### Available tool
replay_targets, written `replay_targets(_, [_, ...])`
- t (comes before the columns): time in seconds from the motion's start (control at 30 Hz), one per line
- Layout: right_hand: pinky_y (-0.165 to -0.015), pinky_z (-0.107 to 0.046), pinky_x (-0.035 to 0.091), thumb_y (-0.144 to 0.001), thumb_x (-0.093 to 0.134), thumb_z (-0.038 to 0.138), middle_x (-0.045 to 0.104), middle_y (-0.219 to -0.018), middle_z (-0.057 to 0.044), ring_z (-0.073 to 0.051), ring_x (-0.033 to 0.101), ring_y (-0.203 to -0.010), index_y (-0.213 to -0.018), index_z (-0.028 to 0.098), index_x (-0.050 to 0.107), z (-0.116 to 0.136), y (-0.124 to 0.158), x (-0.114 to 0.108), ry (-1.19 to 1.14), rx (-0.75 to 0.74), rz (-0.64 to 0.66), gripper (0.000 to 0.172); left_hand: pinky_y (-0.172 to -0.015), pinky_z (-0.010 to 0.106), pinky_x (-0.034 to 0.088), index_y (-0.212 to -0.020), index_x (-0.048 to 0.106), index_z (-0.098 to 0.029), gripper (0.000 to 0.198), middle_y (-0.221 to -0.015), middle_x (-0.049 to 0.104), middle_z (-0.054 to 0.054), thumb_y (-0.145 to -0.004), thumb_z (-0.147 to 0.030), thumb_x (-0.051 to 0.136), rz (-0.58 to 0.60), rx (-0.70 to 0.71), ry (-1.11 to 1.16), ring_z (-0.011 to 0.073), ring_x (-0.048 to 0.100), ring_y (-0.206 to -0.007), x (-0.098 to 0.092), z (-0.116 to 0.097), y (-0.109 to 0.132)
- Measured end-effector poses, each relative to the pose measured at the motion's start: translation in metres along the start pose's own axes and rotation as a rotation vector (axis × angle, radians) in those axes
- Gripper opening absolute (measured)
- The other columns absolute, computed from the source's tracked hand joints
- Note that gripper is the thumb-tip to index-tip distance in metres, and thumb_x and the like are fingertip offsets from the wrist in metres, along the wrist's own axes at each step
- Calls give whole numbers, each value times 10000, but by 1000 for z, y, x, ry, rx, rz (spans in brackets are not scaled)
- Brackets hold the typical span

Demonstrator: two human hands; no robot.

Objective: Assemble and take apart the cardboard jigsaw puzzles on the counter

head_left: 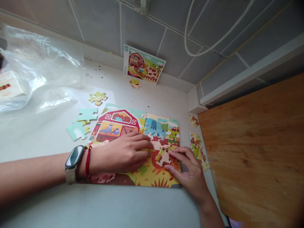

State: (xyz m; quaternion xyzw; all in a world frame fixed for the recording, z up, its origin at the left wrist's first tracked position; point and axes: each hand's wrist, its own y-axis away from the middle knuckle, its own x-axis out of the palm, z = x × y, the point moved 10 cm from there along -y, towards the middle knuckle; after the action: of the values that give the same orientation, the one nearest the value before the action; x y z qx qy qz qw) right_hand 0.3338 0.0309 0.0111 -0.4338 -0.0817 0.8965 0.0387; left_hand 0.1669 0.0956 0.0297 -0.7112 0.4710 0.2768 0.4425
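1. The left hand (121,152) is laid almost flat on the assembled cardboard jigsaw puzzle (114,125) with its red barn scene. Its fingers (142,148) are relaxed rather than clenched, and nothing is seen to be held by them.
2. The right hand (190,174) is curved over the lower right of the puzzle. Its fingers (180,154) appear to be grasping a cream-and-brown cardboard jigsaw piece (163,157) between thumb and forefinger, though the exact contact is partly hidden.
3. That piece is located directly under the right fingers and just to the right of the left fingertips, so the right hand is the nearer. Its long axis is tilted diagonally across the puzzle.
4. Beyond the left fingers, pale mint cardboard puzzle pieces (79,126) lie on the white desk (118,202). A small group of patterned cardboard puzzle pieces (195,147) is seen just beyond the right fingers.
5. Far ahead of the fingers, a printed picture card (143,64) is propped against the grey tiled wall (142,25). A clear plastic bag (40,66) is spread far to the left, and a light brown wooden board (251,148) is set to the right.
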Motion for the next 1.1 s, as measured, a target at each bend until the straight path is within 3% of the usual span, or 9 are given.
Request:
replay_targets(0.13, [-821, -369, 600, -870, 771, 405, 687, -999, -57, -239, 683, -912, -1395, 334, 610, -8, 3, -3, 38, 81, -3, 554, -1060, 440, 477, -1022, 709, -227, 167, -1201, 702, 77, -978, -204, 550, 6, -24, 29, 263, 615, -1180, 1, 5, 0])
replay_targets(0.23, [-886, -403, 587, -892, 742, 373, 730, -1013, -52, -244, 698, -911, -1305, 338, 669, -7, 6, -6, 39, 74, -35, 421, -1066, 431, 470, -1014, 712, -242, 166, -1209, 700, 69, -965, -194, 561, 5, -39, 51, 257, 611, -1186, 0, 7, -1])
replay_targets(0.3, [-817, -363, 594, -897, 734, 333, 725, -920, -30, -208, 689, -798, -1209, 313, 702, -11, 8, -7, -19, 128, -69, 314, -1055, 428, 473, -1001, 709, -236, 166, -1208, 700, 71, -969, -190, 552, 15, -37, 31, 259, 612, -1180, 1, 7, -1])
replay_targets(0.43, [-642, -279, 564, -922, 678, 291, 665, -776, 8, -154, 625, -635, -1314, 277, 638, -16, 12, -6, -120, 219, -97, 395, -1043, 417, 475, -978, 704, -215, 148, -1207, 698, 77, -965, -185, 560, 3, -23, 24, 258, 617, -1163, 1, 5, 0])
replay_targets(0.57, [-686, -291, 575, -920, 673, 279, 744, -891, -41, -188, 694, -757, -1026, 245, 746, -12, 11, -6, -131, 193, -60, 134, -1056, 421, 461, -988, 698, -202, 131, -1204, 694, 86, -955, -182, 573, 6, -20, 3, 257, 612, -1158, 2, 5, 1])
replay_targets(0.63, [-747, -303, 584, -918, 682, 280, 762, -957, -50, -205, 718, -838, -1006, 240, 740, -15, 13, -13, -146, 209, -100, 113, -1048, 420, 462, -995, 693, -188, 127, -1201, 693, 96, -953, -181, 573, 18, -17, -15, 261, 611, -1153, 3, 5, 1])
replay_targets(0.83, [-836, -324, 584, -958, 612, 233, 774, -1077, -50, -212, 731, -954, -1272, 277, 692, 7, 8, -8, -131, 48, 31, 326, -1037, 403, 463, -1030, 687, -188, 144, -1179, 700, 100, -952, -172, 567, 17, -15, -11, 256, 611, -1140, 0, 4, -1])
replay_targets(1.0, [-713, -273, 576, -880, 741, 136, 788, -887, -3, -156, 716, -719, -1090, 265, 735, 24, 6, -2, -96, -83, 44, 247, -1047, 413, 455, -1078, 685, -186, 171, -1201, 694, 100, -975, -191, 549, 20, -18, -14, 260, 608, -1145, 2, 4, 1])
replay_targets(1.1, [-767, -308, 572, -863, 760, 126, 763, -863, -1, -161, 697, -739, -1054, 266, 731, 26, 5, -10, -55, -121, -37, 239, -1054, 414, 450, -1065, 686, -185, 155, -1214, 687, 102, -959, -196, 573, 36, -20, -18, 267, 601, -1156, 4, 5, 2])
